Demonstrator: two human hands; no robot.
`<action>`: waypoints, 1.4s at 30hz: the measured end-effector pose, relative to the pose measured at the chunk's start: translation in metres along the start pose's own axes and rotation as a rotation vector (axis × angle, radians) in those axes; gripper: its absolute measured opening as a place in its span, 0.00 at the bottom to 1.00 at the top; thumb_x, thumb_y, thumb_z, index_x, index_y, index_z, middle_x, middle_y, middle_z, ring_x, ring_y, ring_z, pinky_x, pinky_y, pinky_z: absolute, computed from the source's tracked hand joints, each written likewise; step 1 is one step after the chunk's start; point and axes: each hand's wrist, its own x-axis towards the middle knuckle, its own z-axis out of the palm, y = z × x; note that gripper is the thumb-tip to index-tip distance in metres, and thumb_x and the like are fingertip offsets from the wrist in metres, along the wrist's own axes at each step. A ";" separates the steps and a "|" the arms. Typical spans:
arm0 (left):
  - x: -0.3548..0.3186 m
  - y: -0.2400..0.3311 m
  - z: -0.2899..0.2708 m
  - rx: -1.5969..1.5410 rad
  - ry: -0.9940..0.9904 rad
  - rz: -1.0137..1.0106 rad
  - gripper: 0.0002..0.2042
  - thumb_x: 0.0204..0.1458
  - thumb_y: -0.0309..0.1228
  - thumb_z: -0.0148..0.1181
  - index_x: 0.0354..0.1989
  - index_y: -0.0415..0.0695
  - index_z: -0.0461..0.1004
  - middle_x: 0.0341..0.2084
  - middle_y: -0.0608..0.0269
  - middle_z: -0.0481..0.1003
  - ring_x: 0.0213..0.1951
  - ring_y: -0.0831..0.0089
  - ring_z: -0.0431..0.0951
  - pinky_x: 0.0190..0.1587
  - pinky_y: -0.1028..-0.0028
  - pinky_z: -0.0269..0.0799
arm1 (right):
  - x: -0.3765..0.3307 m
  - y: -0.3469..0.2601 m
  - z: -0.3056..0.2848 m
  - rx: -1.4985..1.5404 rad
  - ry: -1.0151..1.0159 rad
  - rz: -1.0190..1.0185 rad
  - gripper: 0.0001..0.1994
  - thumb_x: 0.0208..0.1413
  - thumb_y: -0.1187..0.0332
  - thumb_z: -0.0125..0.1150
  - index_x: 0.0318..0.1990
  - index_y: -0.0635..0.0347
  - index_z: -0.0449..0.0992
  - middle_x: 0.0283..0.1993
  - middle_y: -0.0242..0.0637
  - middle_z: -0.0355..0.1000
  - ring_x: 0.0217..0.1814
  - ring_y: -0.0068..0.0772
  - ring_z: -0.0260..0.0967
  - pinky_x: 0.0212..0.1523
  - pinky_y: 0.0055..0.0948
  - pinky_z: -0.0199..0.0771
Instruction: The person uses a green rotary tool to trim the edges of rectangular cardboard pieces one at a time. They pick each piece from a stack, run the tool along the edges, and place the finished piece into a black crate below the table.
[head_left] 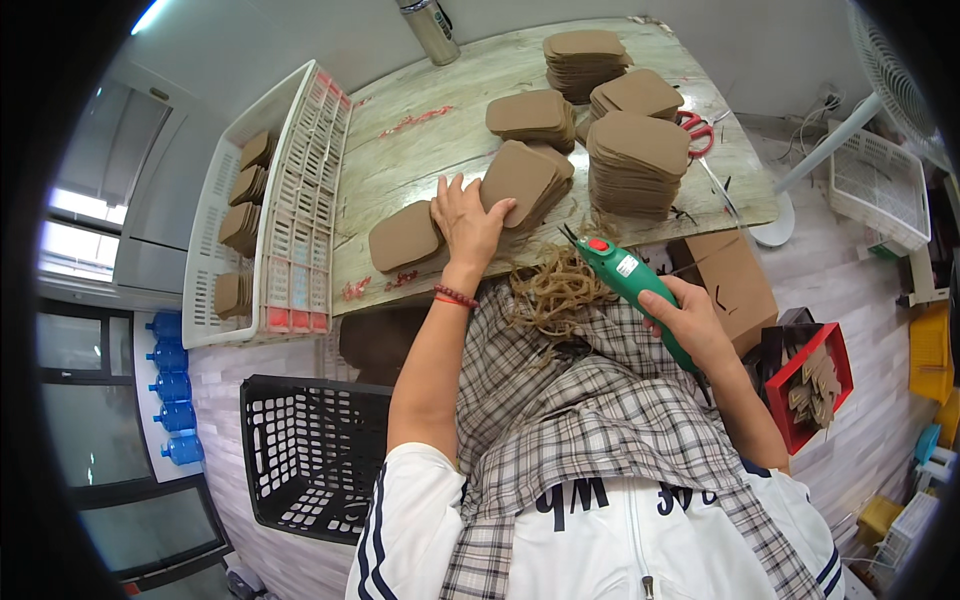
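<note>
My left hand lies with fingers spread between two stacks of tan rounded pads. Its thumb touches the edge of the middle pad stack, and its other side is against the lower-left pad stack. In my right hand is a pair of green electric scissors with a red button, the dark blades pointing up and left toward the table's front edge. Tangled tan trimmings lie on my plaid apron, just left of the scissors.
More pad stacks stand at the table's far right, beside red-handled scissors. A white crate holding pads is at the left; a black crate sits below. A steel flask, cardboard box, red-rimmed bin and fan surround the table.
</note>
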 end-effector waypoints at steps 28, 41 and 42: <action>-0.020 0.095 -0.015 -2.319 0.189 -0.721 0.20 0.53 0.18 0.57 0.55 0.38 0.64 0.52 0.55 0.69 0.54 0.59 0.69 0.60 0.57 0.65 | 0.002 -0.033 0.025 0.065 0.164 -0.154 0.16 0.56 0.60 0.61 0.41 0.67 0.74 0.24 0.28 0.68 0.23 0.14 0.62 0.25 0.17 0.64; -0.049 0.111 -0.012 -2.274 -0.022 -0.677 0.20 0.54 0.17 0.54 0.56 0.43 0.63 0.51 0.59 0.70 0.53 0.64 0.71 0.57 0.62 0.69 | 0.011 -0.047 0.020 0.064 0.192 -0.181 0.17 0.56 0.58 0.62 0.40 0.67 0.75 0.24 0.29 0.70 0.22 0.15 0.65 0.24 0.17 0.65; -0.051 0.111 -0.013 -2.265 -0.042 -0.676 0.20 0.54 0.17 0.54 0.55 0.43 0.63 0.51 0.59 0.70 0.53 0.64 0.71 0.58 0.62 0.68 | 0.012 -0.048 0.019 0.070 0.193 -0.178 0.17 0.56 0.58 0.62 0.40 0.67 0.75 0.24 0.29 0.70 0.22 0.15 0.65 0.24 0.17 0.65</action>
